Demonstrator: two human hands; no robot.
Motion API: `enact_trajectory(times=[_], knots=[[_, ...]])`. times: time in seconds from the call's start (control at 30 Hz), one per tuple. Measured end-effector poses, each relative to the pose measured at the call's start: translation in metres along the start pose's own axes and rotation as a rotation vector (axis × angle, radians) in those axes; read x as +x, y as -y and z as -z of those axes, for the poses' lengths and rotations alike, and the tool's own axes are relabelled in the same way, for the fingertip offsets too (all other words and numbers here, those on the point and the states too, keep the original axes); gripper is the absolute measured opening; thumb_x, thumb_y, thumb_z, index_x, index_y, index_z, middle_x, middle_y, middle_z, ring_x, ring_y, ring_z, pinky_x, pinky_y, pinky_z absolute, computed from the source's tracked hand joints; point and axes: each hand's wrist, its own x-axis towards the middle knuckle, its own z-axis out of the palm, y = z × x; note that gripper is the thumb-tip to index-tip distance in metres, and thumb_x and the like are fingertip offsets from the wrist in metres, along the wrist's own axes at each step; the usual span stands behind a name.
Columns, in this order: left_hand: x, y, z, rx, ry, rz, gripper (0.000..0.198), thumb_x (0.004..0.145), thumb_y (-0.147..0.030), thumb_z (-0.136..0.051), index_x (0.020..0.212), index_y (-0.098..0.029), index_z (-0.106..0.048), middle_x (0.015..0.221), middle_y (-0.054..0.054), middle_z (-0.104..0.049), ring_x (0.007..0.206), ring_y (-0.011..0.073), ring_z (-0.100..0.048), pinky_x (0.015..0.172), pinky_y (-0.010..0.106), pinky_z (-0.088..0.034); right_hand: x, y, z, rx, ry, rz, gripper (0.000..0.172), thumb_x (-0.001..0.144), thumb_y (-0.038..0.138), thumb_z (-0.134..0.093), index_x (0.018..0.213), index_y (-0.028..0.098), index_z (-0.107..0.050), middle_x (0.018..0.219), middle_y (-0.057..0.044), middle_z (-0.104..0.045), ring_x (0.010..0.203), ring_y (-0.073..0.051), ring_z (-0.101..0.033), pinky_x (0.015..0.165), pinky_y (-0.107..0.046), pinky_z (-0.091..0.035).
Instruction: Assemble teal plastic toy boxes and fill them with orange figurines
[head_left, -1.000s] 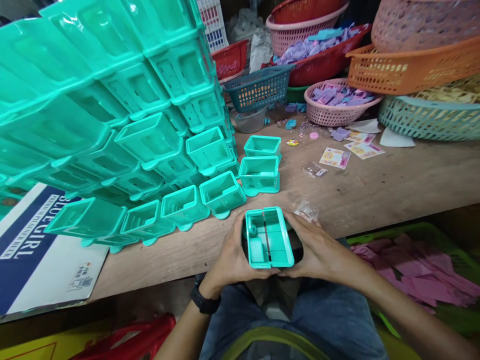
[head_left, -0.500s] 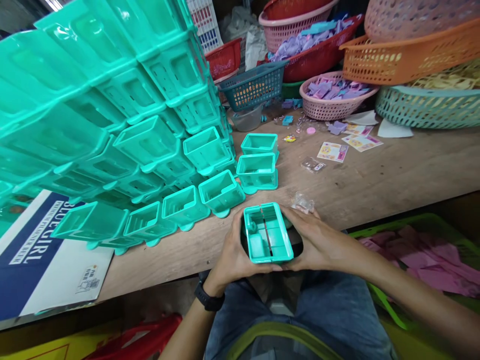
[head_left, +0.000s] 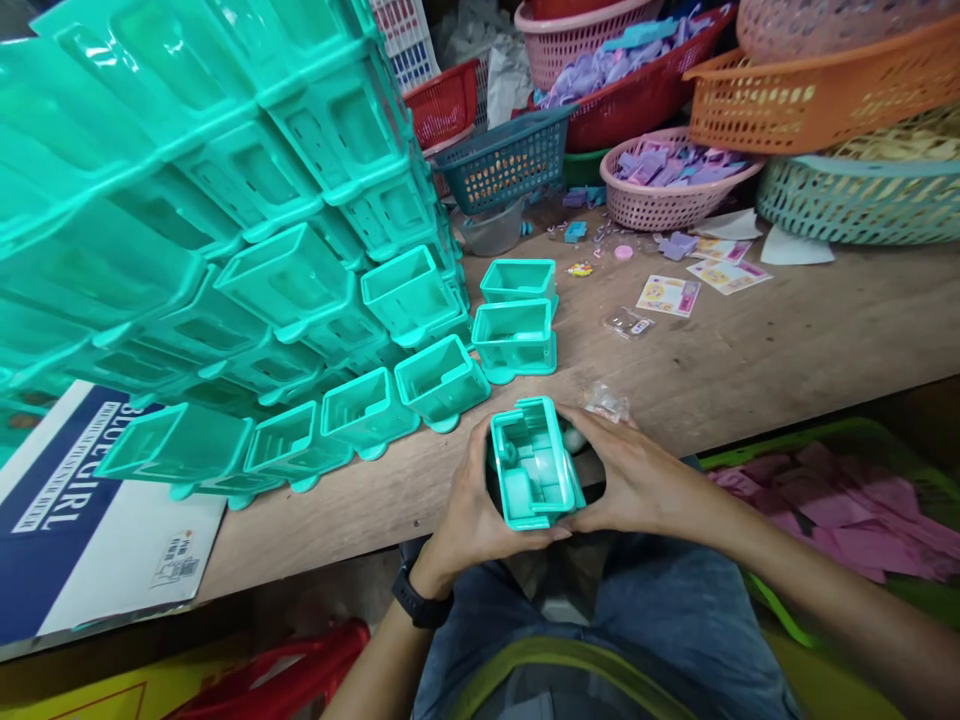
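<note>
In front of my lap, at the table's front edge, both hands hold a small teal plastic box (head_left: 541,470) made of two halves. Its open top faces up, and the two halves look offset, one partly overlapping the other. My left hand (head_left: 469,500) wraps the left side, thumb along the near edge. On the opposite side my right hand (head_left: 626,465) grips the other half; its fingertips are partly hidden. A crumpled clear plastic piece (head_left: 607,402) lies just beyond my right hand. Similar teal boxes (head_left: 442,380) stand in a curved row beyond my hands.
A tall stack of teal boxes (head_left: 300,150) fills the left side. A printed carton (head_left: 142,540) lies at front left. Baskets of small parts, such as a pink basket (head_left: 660,205), line the back. Picture cards (head_left: 667,296) lie on the table. A green crate (head_left: 847,440) with pink pieces stands lower right.
The two halves of the held box, side by side with a thin gap between them earlier, now sit offset and partly overlapped. Both hands keep their grip. The view has shifted slightly.
</note>
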Motion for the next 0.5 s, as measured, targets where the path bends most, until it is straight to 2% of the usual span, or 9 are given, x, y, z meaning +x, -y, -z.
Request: enact_trajectory(times=[0.2,0.4,0.5], knots=[[-0.0033,-0.0034,-0.0019,-0.012,-0.043,0.055,0.118,0.06,-0.052,-0.099,0.154,-0.025,-0.032,0.151,0.016,-0.051,0.137,0.0405,-0.056,0.113,0.06,-0.049,-0.0074,0.0055,-0.0016,-0.002,-0.137,-0.028,0.103,0.066,0.042,-0.088,0.151,0.023,-0.034,0.148,-0.02,-0.059,0.134,-0.04,-0.061,0.106,-0.061,-0.051],[-0.0029,-0.0034,-0.0001,-0.042,0.007,0.04,0.119,0.059,-0.05,-0.1,0.154,-0.025,-0.032,0.152,0.016,-0.051,0.139,0.0415,-0.054,0.116,0.061,-0.047,-0.0086,0.0082,0.0002,0.031,-0.018,-0.054,0.109,0.062,0.049,-0.092,0.152,0.026,-0.034,0.15,-0.019,-0.059,0.136,-0.042,-0.059,0.106,-0.063,-0.051],[-0.0025,-0.0029,-0.0001,-0.068,0.02,0.021,0.119,0.061,-0.048,-0.1,0.155,-0.027,-0.03,0.152,0.016,-0.053,0.138,0.0427,-0.055,0.113,0.062,-0.05,-0.0065,0.0097,0.0041,0.024,0.006,-0.04,0.109,0.063,0.05,-0.092,0.153,0.027,-0.035,0.151,-0.019,-0.058,0.137,-0.044,-0.057,0.109,-0.066,-0.048]])
